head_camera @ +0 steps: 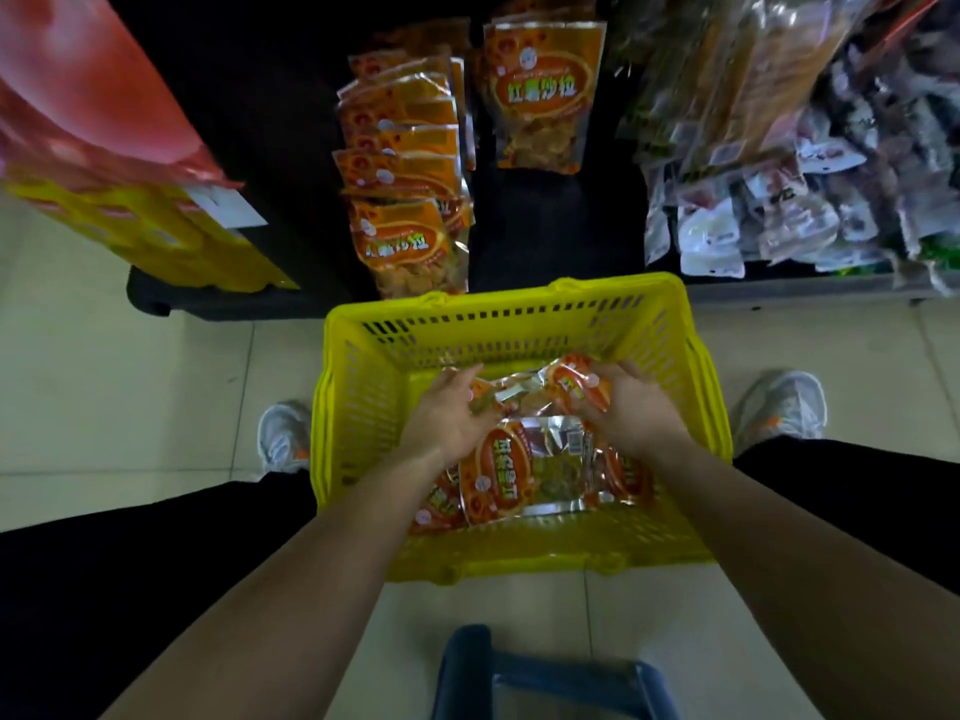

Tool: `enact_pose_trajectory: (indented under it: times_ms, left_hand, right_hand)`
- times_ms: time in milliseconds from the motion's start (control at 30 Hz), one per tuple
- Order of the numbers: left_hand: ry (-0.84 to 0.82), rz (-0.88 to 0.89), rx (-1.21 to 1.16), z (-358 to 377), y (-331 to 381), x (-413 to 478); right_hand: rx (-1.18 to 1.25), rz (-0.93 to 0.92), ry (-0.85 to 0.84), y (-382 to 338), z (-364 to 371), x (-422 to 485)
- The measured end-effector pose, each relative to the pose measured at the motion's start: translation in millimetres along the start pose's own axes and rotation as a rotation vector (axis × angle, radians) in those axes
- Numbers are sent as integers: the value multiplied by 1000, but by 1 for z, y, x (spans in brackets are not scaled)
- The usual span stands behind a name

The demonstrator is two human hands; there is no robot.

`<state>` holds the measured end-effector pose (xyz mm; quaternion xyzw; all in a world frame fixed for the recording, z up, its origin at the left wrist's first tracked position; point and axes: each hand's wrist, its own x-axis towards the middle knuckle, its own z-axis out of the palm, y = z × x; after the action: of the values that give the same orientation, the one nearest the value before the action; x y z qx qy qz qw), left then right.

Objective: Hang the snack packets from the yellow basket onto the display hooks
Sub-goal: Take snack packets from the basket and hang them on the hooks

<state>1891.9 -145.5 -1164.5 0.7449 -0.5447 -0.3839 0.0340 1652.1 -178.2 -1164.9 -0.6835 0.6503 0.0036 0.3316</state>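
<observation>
A yellow basket stands on the floor between my feet, holding several orange snack packets. Both hands are inside it. My right hand grips an orange packet at the back of the pile. My left hand lies with its fingers extended on a silvery packet beside it. Beyond the basket, a row of the same orange packets hangs on the dark display, and one packet hangs alone to its right. The hooks themselves are hidden.
A rack of mixed pale and dark packets fills the right. Red and yellow bags hang at left. My shoes flank the basket on pale tiles. A blue stool sits beneath me.
</observation>
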Motion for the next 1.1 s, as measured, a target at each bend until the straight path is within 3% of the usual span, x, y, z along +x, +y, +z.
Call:
enact_pose_trajectory:
  times_ms: [133,300,433,533,700,900,1000,1100]
  left_hand:
    - [-56,-57,1,14,-19,22]
    - [-172,-81,37,31,-42,39]
    - [-152,-68,84,32,-55,44]
    - [-123,-85,-15,26,-54,49]
    - [-83,44,-199,10,-30,52]
    - [-20,47,-312,-12,-19,40]
    - [-18,-48,-232,-23,-44,31]
    - [-72,-110,8,-21,-66,23]
  right_hand:
    - [-30,62,-115,14,34,18]
    - [-56,9,-196,11,69,35]
    - [-194,-38,-161,10,79,45]
    - [-239,-64,-165,8,72,49]
    - [-91,-218,-228,-14,58,49]
    - [93,-191,-216,-36,48,52]
    - [111,-89,-149,-22,41,51]
    - [204,10,-116,1,39,52]
